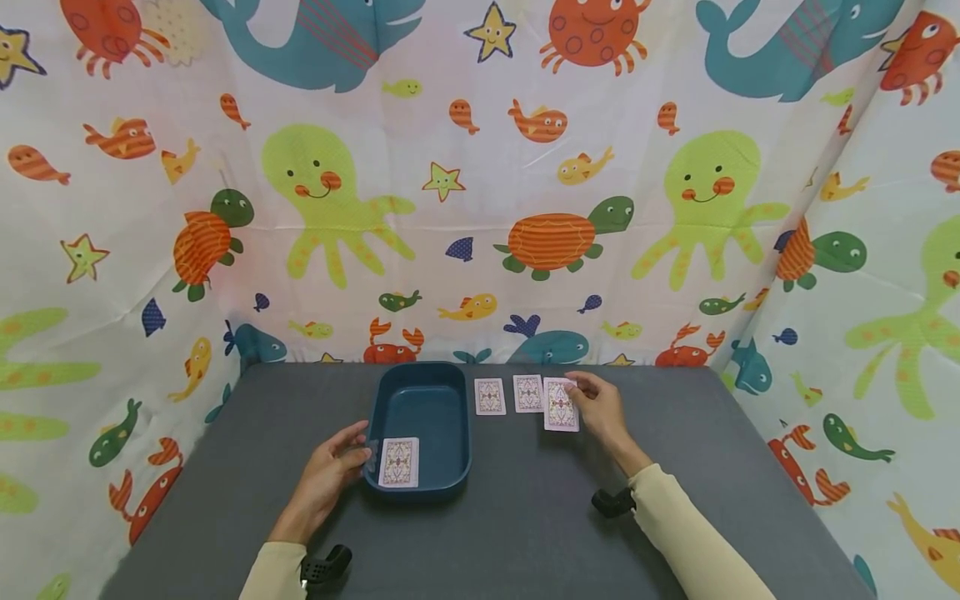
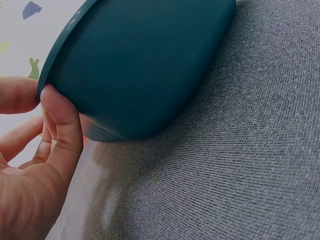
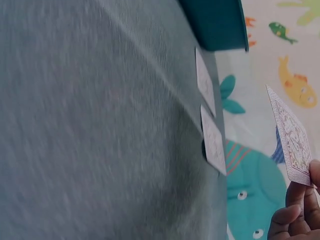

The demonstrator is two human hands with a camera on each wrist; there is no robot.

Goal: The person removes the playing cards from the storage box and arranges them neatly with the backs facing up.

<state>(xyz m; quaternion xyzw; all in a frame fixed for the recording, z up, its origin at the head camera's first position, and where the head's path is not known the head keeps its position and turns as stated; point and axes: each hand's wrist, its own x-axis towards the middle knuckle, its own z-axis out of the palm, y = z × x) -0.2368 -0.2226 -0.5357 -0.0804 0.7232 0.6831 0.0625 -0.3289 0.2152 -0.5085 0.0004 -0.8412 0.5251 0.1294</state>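
A dark teal plastic bin point(image 1: 420, 492) sits on the grey table, and a playing card point(image 1: 399, 462) with a patterned back lies in its near left part. My left hand point(image 1: 330, 475) pinches the bin's left rim; in the left wrist view, thumb and finger point(image 2: 61, 107) take the wall between them. With thumb and fingertips, my right hand point(image 1: 600, 410) holds another playing card point(image 1: 561, 405) by its right edge. That held card point(image 3: 291, 137) is raised off the table in the right wrist view, its patterned back showing.
Right of the bin, two more playing cards point(image 1: 490, 397) point(image 1: 528, 393) lie back up near the table's far edge. A cloth point(image 1: 465, 250) printed with sea animals hangs behind the grey table point(image 1: 510, 542) and along its sides.
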